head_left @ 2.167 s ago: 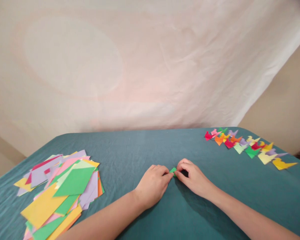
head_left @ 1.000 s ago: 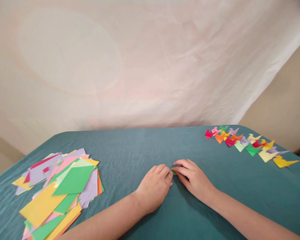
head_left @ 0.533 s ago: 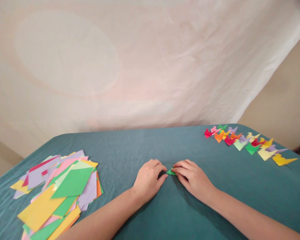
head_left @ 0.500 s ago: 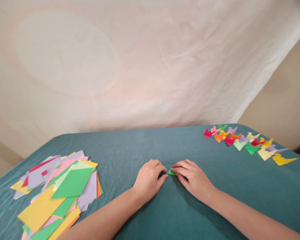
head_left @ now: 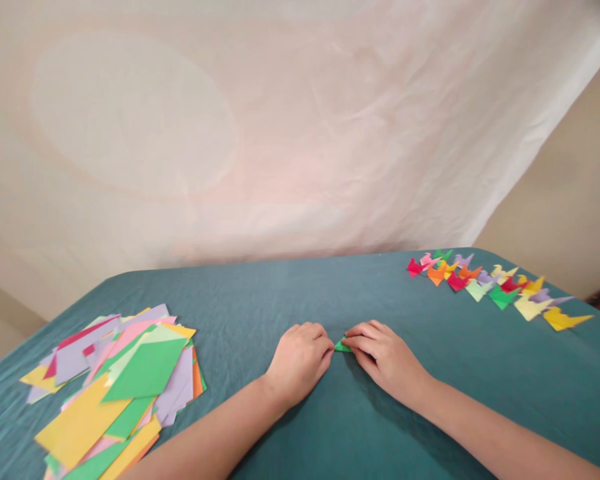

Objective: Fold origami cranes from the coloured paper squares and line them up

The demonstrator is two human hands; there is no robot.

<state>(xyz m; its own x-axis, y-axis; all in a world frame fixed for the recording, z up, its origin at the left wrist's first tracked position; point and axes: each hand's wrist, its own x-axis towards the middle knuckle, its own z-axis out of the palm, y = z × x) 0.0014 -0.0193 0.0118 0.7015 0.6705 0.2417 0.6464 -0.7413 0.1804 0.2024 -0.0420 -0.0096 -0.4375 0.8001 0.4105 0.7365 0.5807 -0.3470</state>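
A small folded piece of green paper point(head_left: 341, 347) shows as a pointed triangle between my hands, low over the cloth-covered table. My right hand point(head_left: 387, 353) is closed on its right part, thumb and fingers pinching it and hiding much of it. At the paper's left point, the thumb and curled fingers of my left hand point(head_left: 300, 363) are pressed together on the tip. How the folds lie inside my fingers cannot be seen.
Loose sheets of coloured paper point(head_left: 147, 370) lie in a spread pile on the left. Several folded paper birds point(head_left: 503, 297) stand in rows at the right rear of the teal tablecloth point(head_left: 260, 293). Behind the table hangs a pale cloth point(head_left: 300, 133).
My left thumb and fingers have closed together at the paper's left tip; a gap showed between them before. The right hand keeps its hold, nearly still.
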